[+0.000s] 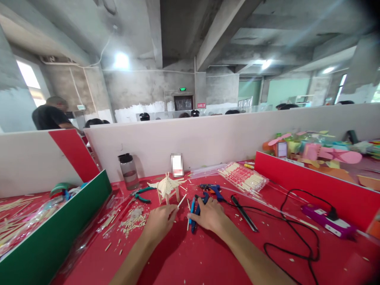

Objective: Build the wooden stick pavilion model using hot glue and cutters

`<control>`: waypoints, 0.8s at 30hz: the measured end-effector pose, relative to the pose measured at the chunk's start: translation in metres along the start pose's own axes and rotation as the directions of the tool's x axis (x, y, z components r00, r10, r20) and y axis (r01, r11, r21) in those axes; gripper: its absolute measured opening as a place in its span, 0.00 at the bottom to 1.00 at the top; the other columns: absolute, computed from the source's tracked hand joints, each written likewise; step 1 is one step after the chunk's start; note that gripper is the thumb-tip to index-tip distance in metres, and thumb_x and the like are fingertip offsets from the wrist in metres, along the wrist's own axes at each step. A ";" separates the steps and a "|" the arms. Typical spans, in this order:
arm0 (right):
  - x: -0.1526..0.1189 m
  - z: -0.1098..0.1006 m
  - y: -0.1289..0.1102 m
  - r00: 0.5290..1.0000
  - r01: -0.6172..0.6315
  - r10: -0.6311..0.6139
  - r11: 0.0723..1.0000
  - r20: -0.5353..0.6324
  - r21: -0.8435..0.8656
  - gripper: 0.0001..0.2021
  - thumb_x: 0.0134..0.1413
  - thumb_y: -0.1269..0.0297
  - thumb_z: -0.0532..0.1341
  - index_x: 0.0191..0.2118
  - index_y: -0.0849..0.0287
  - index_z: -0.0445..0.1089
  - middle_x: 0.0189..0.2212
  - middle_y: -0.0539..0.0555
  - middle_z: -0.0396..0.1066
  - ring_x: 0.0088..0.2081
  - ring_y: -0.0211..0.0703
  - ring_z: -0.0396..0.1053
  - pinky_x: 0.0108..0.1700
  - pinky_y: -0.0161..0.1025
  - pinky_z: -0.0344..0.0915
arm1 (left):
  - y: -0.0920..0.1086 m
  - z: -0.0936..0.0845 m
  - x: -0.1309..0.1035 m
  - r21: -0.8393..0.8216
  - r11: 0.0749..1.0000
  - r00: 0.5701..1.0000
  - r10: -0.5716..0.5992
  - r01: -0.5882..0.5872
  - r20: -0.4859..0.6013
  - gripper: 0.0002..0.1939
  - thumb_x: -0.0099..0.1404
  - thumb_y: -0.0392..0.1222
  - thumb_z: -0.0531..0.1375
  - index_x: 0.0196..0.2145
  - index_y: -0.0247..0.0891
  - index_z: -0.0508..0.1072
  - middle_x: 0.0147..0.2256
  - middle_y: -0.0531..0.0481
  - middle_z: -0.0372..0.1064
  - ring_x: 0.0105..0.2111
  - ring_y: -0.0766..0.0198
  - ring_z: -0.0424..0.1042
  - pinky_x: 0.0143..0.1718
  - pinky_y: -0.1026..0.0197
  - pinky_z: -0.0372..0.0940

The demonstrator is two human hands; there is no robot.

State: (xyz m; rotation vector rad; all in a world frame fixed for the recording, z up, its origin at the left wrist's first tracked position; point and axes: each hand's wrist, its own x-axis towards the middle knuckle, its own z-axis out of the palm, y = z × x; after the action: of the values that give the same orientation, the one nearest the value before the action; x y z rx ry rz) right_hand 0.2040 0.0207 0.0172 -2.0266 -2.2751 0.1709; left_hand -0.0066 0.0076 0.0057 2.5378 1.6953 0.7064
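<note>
A thin wooden stick point(182, 201) is pinched between the fingertips of my left hand point(160, 218), its free end pointing up and away. Just beyond that hand stands a small pavilion model point(168, 187) made of wooden sticks, with a peaked roof on posts. My right hand point(211, 213) has its fingers and thumb closed around a blue-handled tool point(194, 225) that looks like pliers; its jaws cannot be made out. Behind my right hand lies a blue glue gun point(215, 190). Teal-handled pliers point(143, 195) rest left of the model.
Stick offcuts point(133, 222) are scattered at left. A water bottle point(128, 172) and a phone point(177, 164) stand by the white partition point(190, 136). At right are a utility knife point(244, 213), a bundle of sticks point(242, 177), a black cable point(289, 223) and a purple power strip point(328, 222).
</note>
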 end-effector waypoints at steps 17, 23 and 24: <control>0.002 0.000 0.009 0.999 0.025 -0.022 0.998 0.046 -0.053 0.34 0.56 0.68 0.59 0.67 0.68 0.53 0.53 0.80 0.65 0.53 0.71 0.67 0.45 0.57 0.66 | 0.001 0.003 0.001 -0.010 0.999 0.999 -0.034 0.034 -0.015 0.15 0.73 0.42 0.51 0.43 0.43 0.78 0.41 0.47 0.80 0.40 0.56 0.79 0.38 0.63 0.64; -0.010 -0.045 0.047 0.947 0.148 -0.232 0.931 0.225 0.334 0.26 0.63 0.60 0.50 0.64 0.59 0.56 0.40 0.62 0.73 0.40 0.55 0.72 0.44 0.47 0.62 | 0.004 -0.001 -0.001 -0.040 0.998 0.997 -0.043 0.040 -0.068 0.14 0.73 0.42 0.51 0.42 0.43 0.78 0.40 0.48 0.81 0.39 0.58 0.79 0.38 0.64 0.63; -0.012 -0.050 0.049 0.927 0.162 -0.279 0.901 0.252 0.402 0.25 0.63 0.59 0.50 0.64 0.57 0.56 0.37 0.57 0.73 0.36 0.51 0.71 0.42 0.45 0.61 | 0.004 -0.002 -0.001 -0.043 0.998 0.995 -0.048 0.044 -0.084 0.14 0.73 0.42 0.52 0.42 0.43 0.78 0.39 0.48 0.81 0.39 0.58 0.79 0.37 0.64 0.63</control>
State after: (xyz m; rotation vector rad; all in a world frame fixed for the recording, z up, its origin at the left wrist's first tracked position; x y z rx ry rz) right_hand 0.2609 0.0154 0.0594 -1.6215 -2.3865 0.8844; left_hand -0.0040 0.0045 0.0083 2.4667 1.7382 0.8483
